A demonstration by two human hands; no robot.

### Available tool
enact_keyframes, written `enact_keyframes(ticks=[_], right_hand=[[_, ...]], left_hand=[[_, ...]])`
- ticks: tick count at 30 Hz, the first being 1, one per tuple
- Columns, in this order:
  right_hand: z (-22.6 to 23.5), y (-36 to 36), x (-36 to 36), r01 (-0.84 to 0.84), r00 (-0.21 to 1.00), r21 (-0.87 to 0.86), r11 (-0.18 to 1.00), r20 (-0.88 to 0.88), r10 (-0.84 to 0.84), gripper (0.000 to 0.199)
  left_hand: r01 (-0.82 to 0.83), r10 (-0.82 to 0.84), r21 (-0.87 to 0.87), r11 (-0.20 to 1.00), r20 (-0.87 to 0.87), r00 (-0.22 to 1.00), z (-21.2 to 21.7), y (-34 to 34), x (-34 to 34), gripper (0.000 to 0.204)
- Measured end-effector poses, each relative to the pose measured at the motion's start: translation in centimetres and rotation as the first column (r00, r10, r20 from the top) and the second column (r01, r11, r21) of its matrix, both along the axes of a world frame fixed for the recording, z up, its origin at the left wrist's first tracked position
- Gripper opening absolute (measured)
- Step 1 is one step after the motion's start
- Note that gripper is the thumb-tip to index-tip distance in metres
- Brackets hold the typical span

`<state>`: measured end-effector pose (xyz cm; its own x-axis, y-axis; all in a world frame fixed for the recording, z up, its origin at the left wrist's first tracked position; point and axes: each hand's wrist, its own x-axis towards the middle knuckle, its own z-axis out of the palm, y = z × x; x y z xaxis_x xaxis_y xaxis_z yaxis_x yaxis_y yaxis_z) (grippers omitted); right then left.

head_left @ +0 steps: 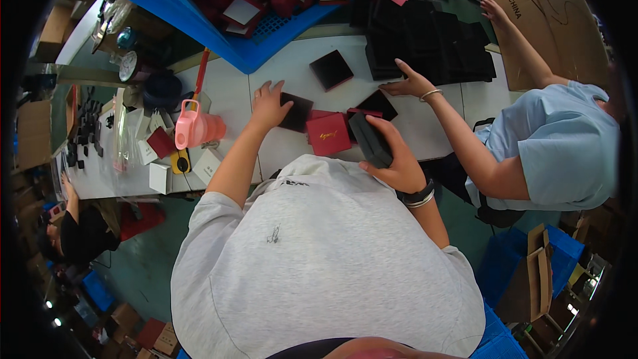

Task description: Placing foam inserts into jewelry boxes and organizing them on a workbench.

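Observation:
My right hand (403,165) grips a dark grey box (369,141) close to my body, thumb on one side and fingers around it. On the white table, my left hand (268,105) lies with its fingers stretched out, its thumb side at a black open-looking box part (296,114). Between my hands sits a red box (329,134) with gold lettering on its top. Farther back is a black square box part (331,70) with a reddish edge. Another black piece (377,104) lies just beyond the grey box, partly covering something red.
A blue crate (249,60) full of red boxes stands at the back. Black boxes (432,46) are piled back right, where a co-worker's hand (413,85) reaches in. To the left are a pink tumbler (198,126) and small boxes. A large carton (541,20) stands far right.

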<state>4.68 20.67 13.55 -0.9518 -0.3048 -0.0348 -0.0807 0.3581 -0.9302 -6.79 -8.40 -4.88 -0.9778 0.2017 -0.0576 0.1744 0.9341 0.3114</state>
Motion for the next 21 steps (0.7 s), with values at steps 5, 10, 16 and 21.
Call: enact_keyframes(ticks=[5,10,16,21], right_hand=[[0.1,0.7,-1.0,-0.188,0.980,0.068,0.980,0.079,0.182,0.081],[-0.1,0.7,-1.5,-0.207,0.978,0.069,0.976,0.054,0.204,0.080],[-1.5,2.3,-1.4,-0.164,0.974,-0.060,0.985,0.146,0.171,0.090],[-4.0,1.6,-2.7,0.023,0.985,-0.388,0.921,0.165,0.045,0.084]], left_hand=[[0.039,0.027,0.174,0.984,-0.359,0.933,3.9,2.2,-10.1,0.059],[-0.383,0.381,0.023,0.924,-0.175,0.908,2.7,-1.0,-19.0,0.048],[-0.442,0.442,-0.050,0.896,0.006,0.897,1.4,-1.4,-16.8,0.033],[0.074,0.064,0.386,0.919,-0.333,0.941,3.9,0.1,-12.1,0.019]])
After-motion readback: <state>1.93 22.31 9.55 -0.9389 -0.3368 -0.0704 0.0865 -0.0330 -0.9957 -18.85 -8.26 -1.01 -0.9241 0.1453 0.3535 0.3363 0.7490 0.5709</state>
